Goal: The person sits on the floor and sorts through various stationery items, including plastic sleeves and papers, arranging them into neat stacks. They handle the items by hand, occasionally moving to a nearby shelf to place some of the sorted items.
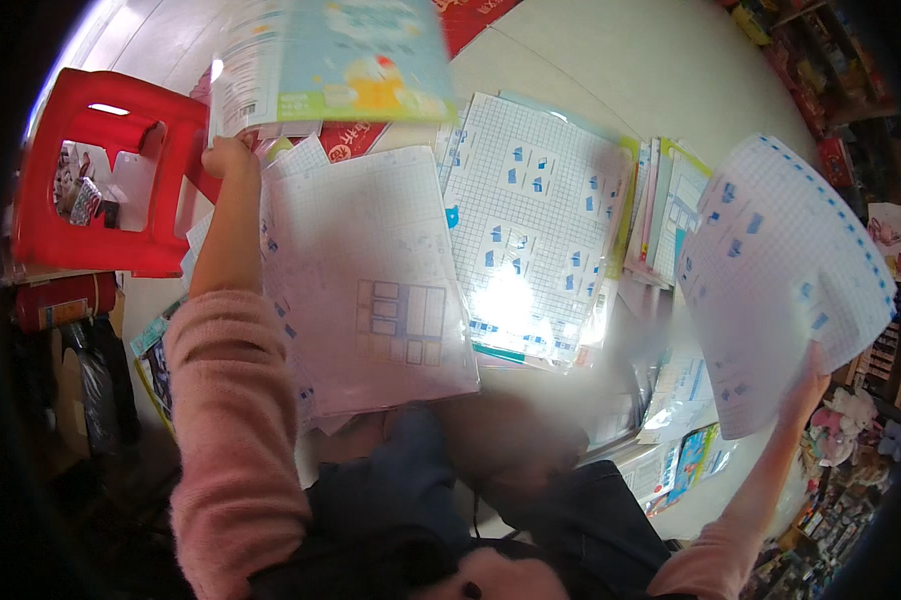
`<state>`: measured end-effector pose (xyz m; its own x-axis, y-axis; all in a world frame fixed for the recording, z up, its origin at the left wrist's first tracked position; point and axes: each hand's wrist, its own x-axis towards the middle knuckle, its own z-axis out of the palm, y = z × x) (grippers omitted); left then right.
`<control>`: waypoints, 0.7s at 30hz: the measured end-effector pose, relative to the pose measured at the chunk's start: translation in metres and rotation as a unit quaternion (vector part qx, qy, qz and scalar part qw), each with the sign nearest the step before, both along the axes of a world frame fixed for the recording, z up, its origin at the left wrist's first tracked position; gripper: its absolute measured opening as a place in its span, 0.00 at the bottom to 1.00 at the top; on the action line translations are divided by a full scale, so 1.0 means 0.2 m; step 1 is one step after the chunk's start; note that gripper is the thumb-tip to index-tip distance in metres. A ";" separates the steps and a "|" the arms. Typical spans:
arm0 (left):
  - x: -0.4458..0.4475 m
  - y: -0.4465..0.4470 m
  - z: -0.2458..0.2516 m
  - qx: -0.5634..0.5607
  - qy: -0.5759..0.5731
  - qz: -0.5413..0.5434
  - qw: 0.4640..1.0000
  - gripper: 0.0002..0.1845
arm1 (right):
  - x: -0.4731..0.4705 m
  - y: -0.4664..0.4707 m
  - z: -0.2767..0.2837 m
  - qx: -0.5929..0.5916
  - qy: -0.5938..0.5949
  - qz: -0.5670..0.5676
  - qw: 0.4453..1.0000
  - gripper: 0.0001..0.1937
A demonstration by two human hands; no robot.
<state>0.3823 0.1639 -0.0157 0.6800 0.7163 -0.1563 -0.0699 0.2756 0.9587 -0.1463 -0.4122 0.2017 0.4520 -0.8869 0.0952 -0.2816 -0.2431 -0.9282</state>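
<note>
My left hand [231, 156] grips the lower left corner of a clear-wrapped flat pack [364, 64] with a cartoon chick on a pale blue cover, slightly blurred. Out to the right, my right hand [804, 386] holds a curved grid-backed sheet [765, 262] printed with small blue diagrams and a dashed blue edge. Between my hands lie a whitish translucent sheet [368, 300] with a faint frame layout and, beside it, a stack of grid-backed sheets in clear film [536, 202], with bright glare near its lower end.
A red plastic stool [37, 202] stands at the left. More packs and sheets [664, 202] lie right of the stack, others [668, 465] near my right leg. Shelves of goods [833, 67] and plush toys [840, 424] line the right side. Red printed paper [353, 139] lies on the pale tiled floor [608, 67].
</note>
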 end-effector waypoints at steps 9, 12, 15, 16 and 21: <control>-0.06 -0.12 -0.28 -0.015 0.191 -0.094 0.977 0.26 | 0.12 0.13 -0.28 -0.028 0.072 -0.019 0.997 0.20; -0.53 -0.35 -0.30 0.380 0.178 -0.309 0.854 0.38 | 0.22 0.21 -0.25 0.141 0.076 -0.113 0.981 0.21; -1.34 -0.48 -0.23 0.636 0.035 -0.626 0.451 0.48 | 0.30 0.27 -0.43 0.166 0.116 -0.092 0.975 0.21; -1.59 -0.46 -0.18 0.576 0.001 -0.703 0.417 0.50 | 0.30 0.28 -0.52 0.173 0.111 -0.057 0.977 0.21; -2.04 -0.40 -0.15 0.584 0.037 -0.711 0.390 0.50 | 0.24 0.32 -1.11 0.322 0.019 0.025 0.946 0.23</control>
<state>-0.0261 0.0840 -0.0461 0.5438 -0.7650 -0.3450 -0.6026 -0.6421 0.4739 -0.0977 -0.3488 -0.0194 0.4863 -0.7334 -0.4751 -0.3215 0.3554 -0.8777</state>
